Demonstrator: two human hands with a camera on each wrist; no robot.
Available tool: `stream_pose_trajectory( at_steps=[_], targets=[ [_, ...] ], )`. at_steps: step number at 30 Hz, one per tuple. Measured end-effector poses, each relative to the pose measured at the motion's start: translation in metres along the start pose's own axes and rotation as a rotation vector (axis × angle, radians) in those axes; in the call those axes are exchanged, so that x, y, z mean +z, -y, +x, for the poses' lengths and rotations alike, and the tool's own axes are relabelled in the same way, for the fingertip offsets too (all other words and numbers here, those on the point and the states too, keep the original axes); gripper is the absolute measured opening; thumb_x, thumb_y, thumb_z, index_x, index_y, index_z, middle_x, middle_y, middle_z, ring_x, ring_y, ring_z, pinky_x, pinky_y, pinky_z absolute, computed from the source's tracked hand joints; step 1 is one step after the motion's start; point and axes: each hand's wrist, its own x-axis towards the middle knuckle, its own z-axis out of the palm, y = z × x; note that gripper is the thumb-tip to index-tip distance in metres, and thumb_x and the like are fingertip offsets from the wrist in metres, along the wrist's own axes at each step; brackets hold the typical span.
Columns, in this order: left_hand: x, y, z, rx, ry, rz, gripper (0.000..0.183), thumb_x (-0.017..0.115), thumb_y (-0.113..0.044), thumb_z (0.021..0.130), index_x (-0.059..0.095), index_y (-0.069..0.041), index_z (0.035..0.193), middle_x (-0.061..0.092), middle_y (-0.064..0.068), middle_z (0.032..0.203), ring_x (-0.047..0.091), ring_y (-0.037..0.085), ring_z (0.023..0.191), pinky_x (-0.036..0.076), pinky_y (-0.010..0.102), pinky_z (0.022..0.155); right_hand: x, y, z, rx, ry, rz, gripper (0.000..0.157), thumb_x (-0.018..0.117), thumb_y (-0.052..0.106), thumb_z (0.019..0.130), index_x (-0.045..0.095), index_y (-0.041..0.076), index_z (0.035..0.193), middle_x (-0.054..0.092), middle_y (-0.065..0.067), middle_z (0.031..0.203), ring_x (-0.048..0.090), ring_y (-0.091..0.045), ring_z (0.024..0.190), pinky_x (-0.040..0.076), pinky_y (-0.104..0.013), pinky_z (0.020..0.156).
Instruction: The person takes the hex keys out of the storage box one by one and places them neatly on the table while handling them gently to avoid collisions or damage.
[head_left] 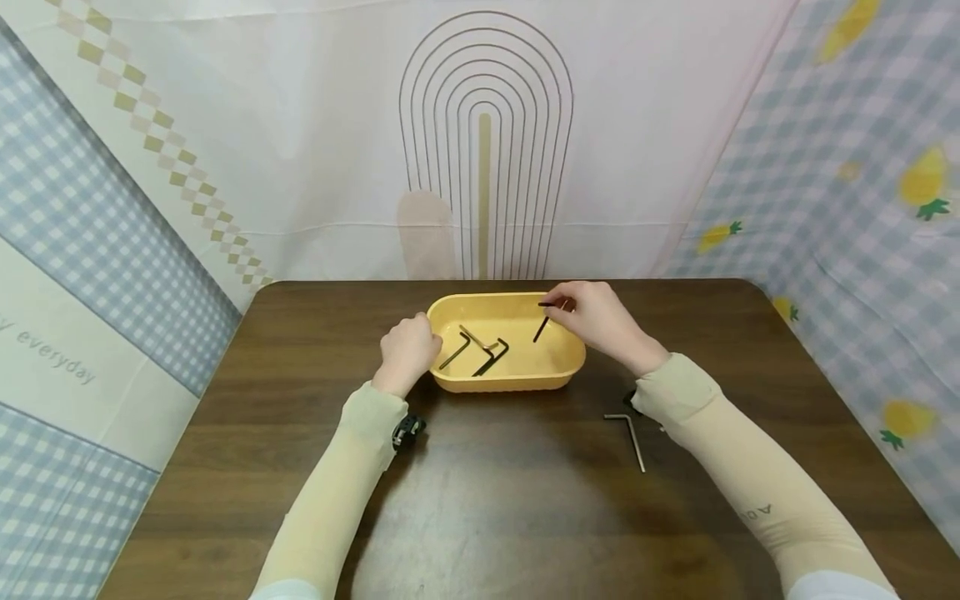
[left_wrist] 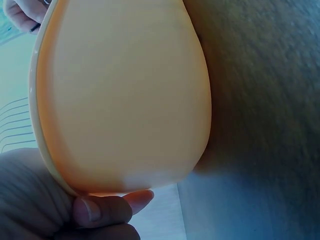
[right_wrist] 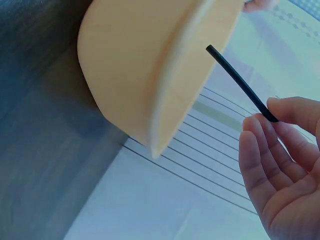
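Tray (head_left: 536, 365), yellow and oblong with rounded ends, sits on the brown wood-grain desk (head_left: 487, 492) near its far edge. Left hand (head_left: 408, 346): fingers curled at the tray's left end; the left wrist view confirms the grip is closed on the rim there, thumb and fingers in contact with it. Right hand (head_left: 597, 315): raised at the tray's right end, grip narrow, thumb and fingertips pinching a black hex key (head_left: 541, 328) by its upper, bent end. The long arm of this key slants downward over the tray's right half; whether its tip touches the tray cannot be determined.

Contents of the tray, left half: an L-shaped key (head_left: 455, 355) nearest the left end, a brass-toned key (head_left: 474, 337) lying beside it, and a dark key (head_left: 491, 362) to the right of these. Where the pieces meet, contact or mere overlap cannot be told. One silver hex key (head_left: 636, 443) lies on the desk outside the tray, near the right forearm, its short arm pointing left.

Both forearms wear cream sleeves (head_left: 330, 492). A dark device (head_left: 408, 432) is at the left wrist. Behind the desk hangs a pale patterned cloth (head_left: 322, 125).
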Motion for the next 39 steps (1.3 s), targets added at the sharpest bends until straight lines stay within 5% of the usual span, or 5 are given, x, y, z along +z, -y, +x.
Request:
stream_pose_trajectory(
  at_steps=[12, 21, 39],
  targets=[
    [-0.001, 0.000, 0.000, 0.009, -0.005, 0.003, 0.033, 0.057, -0.024, 0.099, 0.061, 0.004, 0.115, 0.065, 0.015, 0.085, 0.063, 0.029, 0.070, 0.051, 0.046, 0.061, -0.028, 0.003, -0.027, 0.015, -0.004, 0.026, 0.019, 0.071, 0.017, 0.095, 0.072, 0.007, 0.111, 0.072, -0.004, 0.096, 0.066, -0.019, 0.087, 0.052, -0.039, 0.078],
    [-0.003, 0.000, 0.001, 0.009, -0.002, 0.001, 0.029, 0.057, -0.024, 0.098, 0.061, 0.003, 0.110, 0.065, 0.015, 0.086, 0.064, 0.031, 0.073, 0.052, 0.048, 0.064, -0.033, -0.006, -0.046, 0.024, 0.003, 0.006, 0.007, 0.074, 0.017, 0.092, 0.071, 0.012, 0.097, 0.070, 0.000, 0.086, 0.064, -0.015, 0.078, 0.051, -0.036, 0.072],
    [-0.002, -0.002, 0.001, -0.005, 0.001, 0.014, 0.034, 0.057, -0.026, 0.098, 0.060, 0.003, 0.114, 0.067, 0.018, 0.092, 0.067, 0.034, 0.079, 0.053, 0.050, 0.067, -0.024, -0.019, -0.080, 0.062, 0.190, 0.066, 0.007, 0.077, 0.015, 0.089, 0.073, 0.016, 0.094, 0.068, 0.008, 0.082, 0.064, -0.013, 0.076, 0.052, -0.031, 0.069]
  ],
)
